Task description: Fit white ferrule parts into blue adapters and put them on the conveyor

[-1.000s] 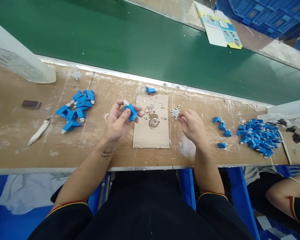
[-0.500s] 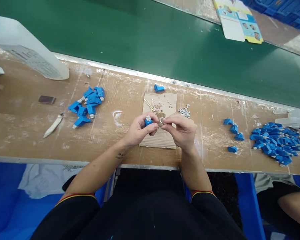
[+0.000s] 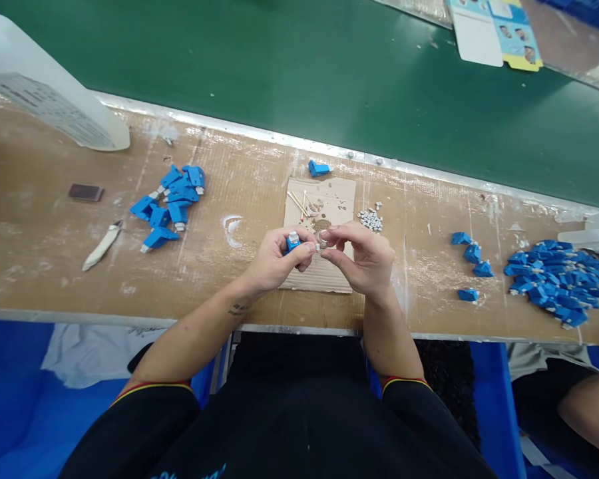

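Closed around a small blue plastic part (image 3: 292, 243) with a pale grey tip, my left hand (image 3: 277, 256) is over a cardboard piece (image 3: 317, 283). A tiny pale bit (image 3: 317, 247) shows at its thumb and fingertips; whether it joins the blue part is unclear. Just to the right, my right hand (image 3: 364, 259) has its thumb and index finger apart, close to that bit, with nothing plainly held. Matchsticks (image 3: 297, 201) and brownish stains are on the cardboard. Beside it is a small heap of grey pieces (image 3: 371, 221).
Blue parts form a pile (image 3: 174, 199) at left and a bigger heap (image 3: 559, 276) at right. A single blue part (image 3: 319, 168) sits behind the cardboard. A white-handled knife (image 3: 102, 246), dark block (image 3: 86, 192) and large jug (image 3: 54, 93) stand left. A green belt (image 3: 304, 73) runs behind.
My right thumb and index finger have moved apart from their pinch near a ring-shaped pale thing. The left hand keeps the blue part. The camera view has shifted slightly.
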Demonstrator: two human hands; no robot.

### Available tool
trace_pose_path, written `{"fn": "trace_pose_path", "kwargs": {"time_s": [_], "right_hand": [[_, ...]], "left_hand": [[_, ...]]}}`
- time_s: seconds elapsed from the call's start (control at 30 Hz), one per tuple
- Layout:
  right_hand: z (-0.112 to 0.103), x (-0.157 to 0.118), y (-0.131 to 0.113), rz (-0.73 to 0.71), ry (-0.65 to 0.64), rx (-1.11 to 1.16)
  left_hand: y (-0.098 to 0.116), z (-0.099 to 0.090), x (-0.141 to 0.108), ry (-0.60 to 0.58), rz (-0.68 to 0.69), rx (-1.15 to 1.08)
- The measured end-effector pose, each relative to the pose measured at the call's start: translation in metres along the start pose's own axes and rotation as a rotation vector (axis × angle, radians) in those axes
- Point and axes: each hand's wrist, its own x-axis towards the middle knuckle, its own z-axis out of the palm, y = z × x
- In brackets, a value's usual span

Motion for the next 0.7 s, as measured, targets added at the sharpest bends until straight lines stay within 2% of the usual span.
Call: {"fn": "trace_pose_path", "kwargs": {"time_s": [0.37,0.5,0.6,0.7], "right_hand": [[0.008,-0.001,-0.001,-0.016,0.018,-0.001],[0.002,-0.001,-0.001,0.012,0.016,-0.021],[-0.012,-0.001,0.005,0.098,-0.007,-0.111],[-0.028,-0.002,0.015,0.233,-0.113,-0.248]], "left_hand": [[0.0,0.0,0.0,0.006,-0.039,0.003],[0.0,0.001,0.001,0.026,-0.06,-0.008],[0.005,-0.001,0.003,0.148,-0.038,-0.116],[0.012,-0.006,0.005,0.329,-0.031,-0.211]]}}
